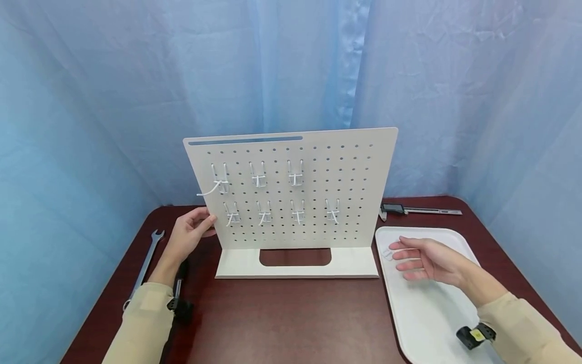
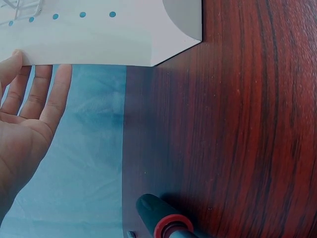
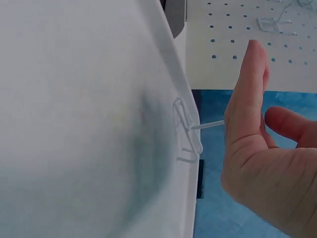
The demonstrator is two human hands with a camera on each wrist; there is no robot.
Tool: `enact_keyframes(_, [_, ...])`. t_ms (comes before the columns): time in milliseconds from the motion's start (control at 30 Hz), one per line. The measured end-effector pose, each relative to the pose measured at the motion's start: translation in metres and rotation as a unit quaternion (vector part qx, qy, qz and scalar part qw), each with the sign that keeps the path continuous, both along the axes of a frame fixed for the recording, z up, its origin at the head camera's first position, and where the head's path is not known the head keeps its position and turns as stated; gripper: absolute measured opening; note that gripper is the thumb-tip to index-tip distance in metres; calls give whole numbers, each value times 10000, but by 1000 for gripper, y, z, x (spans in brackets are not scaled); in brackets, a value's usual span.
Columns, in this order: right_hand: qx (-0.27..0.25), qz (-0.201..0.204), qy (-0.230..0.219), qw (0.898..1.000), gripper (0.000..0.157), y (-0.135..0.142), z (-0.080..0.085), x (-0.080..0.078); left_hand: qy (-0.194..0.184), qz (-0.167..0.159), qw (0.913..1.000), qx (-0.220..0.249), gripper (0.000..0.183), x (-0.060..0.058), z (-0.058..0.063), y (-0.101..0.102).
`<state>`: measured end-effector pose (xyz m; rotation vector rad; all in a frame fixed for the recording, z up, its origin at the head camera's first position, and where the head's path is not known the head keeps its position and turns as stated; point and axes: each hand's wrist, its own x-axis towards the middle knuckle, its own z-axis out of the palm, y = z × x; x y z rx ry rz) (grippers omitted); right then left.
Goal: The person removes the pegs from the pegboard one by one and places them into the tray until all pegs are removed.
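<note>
A white pegboard (image 1: 336,192) stands on its base, with several white wire hooks (image 1: 295,177) on its front in two rows. My left hand (image 1: 191,232) grips the board's left edge, thumb on the front face and fingers behind; the left wrist view shows the thumb (image 2: 12,67) at that edge. Over the white tray (image 1: 423,313) hovers my right hand (image 1: 429,260), fingers loosely bent and nothing in them. One loose wire hook (image 3: 187,131) lies by the tray's rim close to those fingers, its prong sticking out towards the hand.
Behind the tray lies a digital caliper (image 1: 420,210). On the left are a combination wrench (image 1: 147,263) and, partly under the left forearm, a tool with a black handle (image 2: 153,210) and a red collar. Blue curtains (image 1: 300,65) enclose the dark wooden table (image 1: 291,318).
</note>
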<state>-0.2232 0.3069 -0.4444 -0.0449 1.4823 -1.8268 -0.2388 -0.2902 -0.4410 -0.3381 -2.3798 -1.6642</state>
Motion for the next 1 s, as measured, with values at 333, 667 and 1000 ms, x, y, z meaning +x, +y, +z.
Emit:
enact_keyframes(333, [117,149,861,9961,33,-38,45,-1,-54,96,9999,-42,29,1,-1,-4])
enact_keyframes(667, [-239,379,1598,9861,43,-88,83,-1,-146,110,9998,-36,31,2,-2,0])
enact_keyframes(1000, [-763,240,1922,9781,59,-145,113,-4,-142,89,9999,24,29,0,-2,0])
